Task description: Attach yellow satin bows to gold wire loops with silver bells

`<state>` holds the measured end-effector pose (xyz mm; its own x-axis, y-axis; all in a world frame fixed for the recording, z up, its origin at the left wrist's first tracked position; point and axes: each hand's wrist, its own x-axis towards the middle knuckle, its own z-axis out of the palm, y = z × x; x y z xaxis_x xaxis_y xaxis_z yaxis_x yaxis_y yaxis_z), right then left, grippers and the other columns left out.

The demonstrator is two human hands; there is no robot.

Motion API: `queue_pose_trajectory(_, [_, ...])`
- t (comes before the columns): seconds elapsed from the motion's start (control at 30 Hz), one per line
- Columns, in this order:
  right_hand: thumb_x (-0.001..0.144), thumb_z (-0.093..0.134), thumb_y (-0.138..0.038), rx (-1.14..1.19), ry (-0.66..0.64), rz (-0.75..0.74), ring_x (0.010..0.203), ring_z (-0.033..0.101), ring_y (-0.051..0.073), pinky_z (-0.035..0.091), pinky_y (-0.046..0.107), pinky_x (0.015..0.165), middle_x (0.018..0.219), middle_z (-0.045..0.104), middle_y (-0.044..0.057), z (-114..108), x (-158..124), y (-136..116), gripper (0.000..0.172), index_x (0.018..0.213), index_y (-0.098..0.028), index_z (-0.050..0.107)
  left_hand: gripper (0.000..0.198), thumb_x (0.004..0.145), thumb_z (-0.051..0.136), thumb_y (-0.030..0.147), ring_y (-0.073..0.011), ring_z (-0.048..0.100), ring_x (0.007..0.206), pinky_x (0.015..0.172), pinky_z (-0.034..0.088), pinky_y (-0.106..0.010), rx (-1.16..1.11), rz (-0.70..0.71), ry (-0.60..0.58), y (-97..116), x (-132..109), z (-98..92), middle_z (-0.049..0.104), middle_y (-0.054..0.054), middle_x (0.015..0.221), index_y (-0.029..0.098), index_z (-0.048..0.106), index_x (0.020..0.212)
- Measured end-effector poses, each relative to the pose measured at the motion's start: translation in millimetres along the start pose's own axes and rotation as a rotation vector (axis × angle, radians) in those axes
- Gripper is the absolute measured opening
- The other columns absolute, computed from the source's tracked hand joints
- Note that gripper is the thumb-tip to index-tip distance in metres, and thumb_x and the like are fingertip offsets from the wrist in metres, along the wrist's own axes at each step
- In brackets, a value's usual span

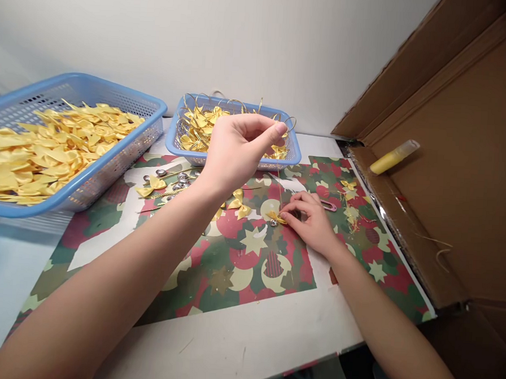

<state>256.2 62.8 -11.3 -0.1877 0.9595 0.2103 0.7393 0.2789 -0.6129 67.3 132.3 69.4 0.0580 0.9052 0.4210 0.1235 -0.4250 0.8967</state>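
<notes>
My left hand (238, 149) is raised above the table, fingers pinched on a thin gold cord (280, 182) that runs down to a small yellow bow (276, 217). My right hand (313, 218) rests on the patterned paper (232, 267) and presses that bow and a small silver bell (273, 223) down with its fingertips. More yellow bows (239, 203) lie just left of it.
A large blue basket (110, 165) of yellow bows stands at the left. A smaller blue basket (295, 152) with bows on gold loops is behind my left hand. Silver bells (179, 181) lie near them. A cardboard box (462, 166) with a yellow glue stick (392, 157) stands right.
</notes>
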Motion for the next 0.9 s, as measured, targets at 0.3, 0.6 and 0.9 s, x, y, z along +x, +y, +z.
queue_pose_trajectory(0.3, [0.084, 0.064, -0.023, -0.022, -0.019, -0.004, 0.091, 0.051, 0.024, 0.038, 0.045, 0.09, 0.088, 0.059, 0.004, -0.6, -0.7, -0.1, 0.011, 0.075, -0.023, 0.069, 0.02, 0.082, 0.071, 0.037, -0.0133, 0.07, 0.069, 0.057, 0.052, -0.02, 0.005, -0.006, 0.016, 2.3, 1.1, -1.3, 0.076, -0.004, 0.072, 0.018, 0.072, 0.074])
queue_pose_trajectory(0.6, [0.083, 0.063, -0.023, -0.016, -0.034, -0.009, 0.093, 0.05, 0.025, 0.04, 0.046, 0.089, 0.091, 0.061, 0.004, -2.1, -2.0, -1.8, 0.01, 0.075, -0.024, 0.07, 0.023, 0.081, 0.071, 0.041, -0.0143, 0.07, 0.072, 0.059, 0.053, -0.021, -0.015, -0.03, -0.014, -0.2, 0.1, -0.6, 0.075, -0.004, 0.074, 0.019, 0.071, 0.074])
queue_pose_trajectory(0.9, [0.08, 0.064, -0.022, -0.003, -0.017, -0.025, 0.092, 0.051, 0.024, 0.04, 0.046, 0.089, 0.09, 0.06, 0.005, -4.2, -1.5, -4.6, 0.006, 0.076, -0.022, 0.069, 0.026, 0.081, 0.071, 0.043, -0.0137, 0.07, 0.07, 0.059, 0.054, -0.021, -0.03, -0.029, -0.041, 7.6, -2.9, 1.0, 0.074, -0.002, 0.072, 0.019, 0.069, 0.072])
